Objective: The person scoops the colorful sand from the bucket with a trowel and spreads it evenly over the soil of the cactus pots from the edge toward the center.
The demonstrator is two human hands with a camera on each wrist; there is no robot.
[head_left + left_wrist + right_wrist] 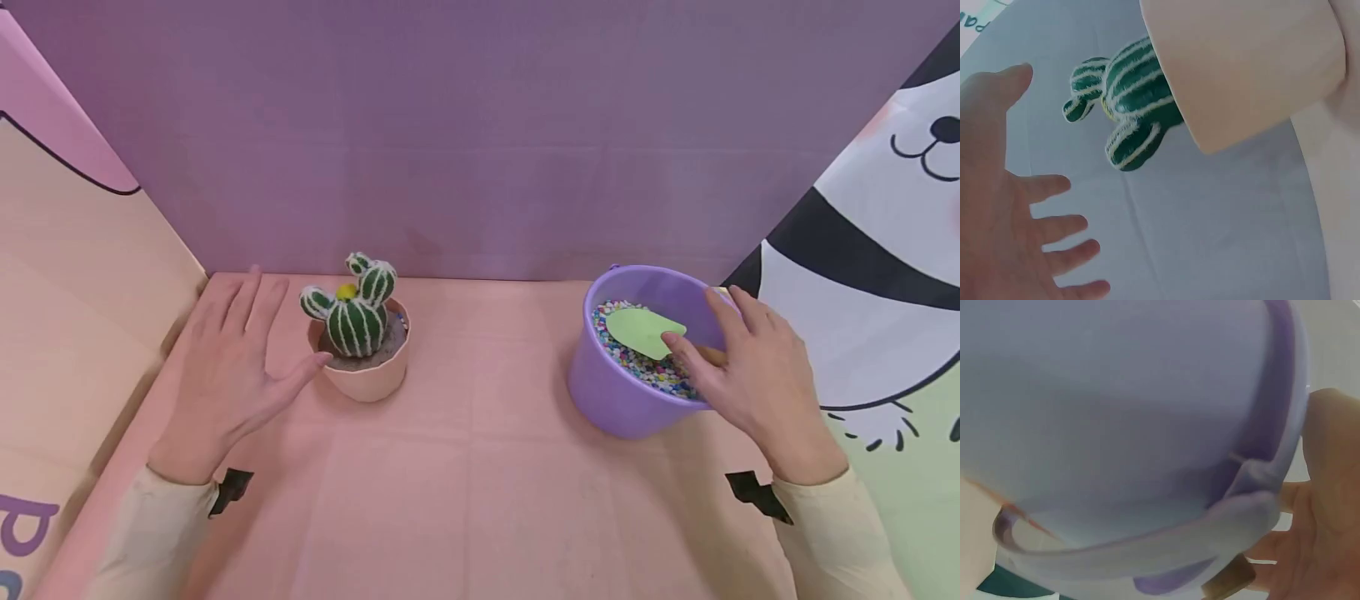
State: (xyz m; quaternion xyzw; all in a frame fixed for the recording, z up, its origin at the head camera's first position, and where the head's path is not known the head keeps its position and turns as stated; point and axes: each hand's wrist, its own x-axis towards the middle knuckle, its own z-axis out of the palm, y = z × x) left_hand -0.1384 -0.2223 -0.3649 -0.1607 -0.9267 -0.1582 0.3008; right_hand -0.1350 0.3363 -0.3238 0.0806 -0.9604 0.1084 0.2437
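A small potted cactus (356, 327), green with white stripes and a yellow flower, stands at the left of the head view. Its pot (371, 382) is pale peach. My left hand (232, 375) hovers beside the pot's left side, fingers straight and spread, holding nothing; the left wrist view shows a gap to the cactus (1138, 87). On the right, a purple bucket (630, 408) contains multicoloured granules (622, 354) and a light green trowel (641, 332) with a wooden handle (711, 356). My right hand (757, 375) is over the bucket's right rim, its fingers extended around the handle, which they partly hide.
Pink cloth (480, 467) covers the table, and the pot and bucket stand well apart on it. A purple backdrop (480, 150) rises behind. Printed side panels flank the table, the right one with a panda-like figure (885, 275).
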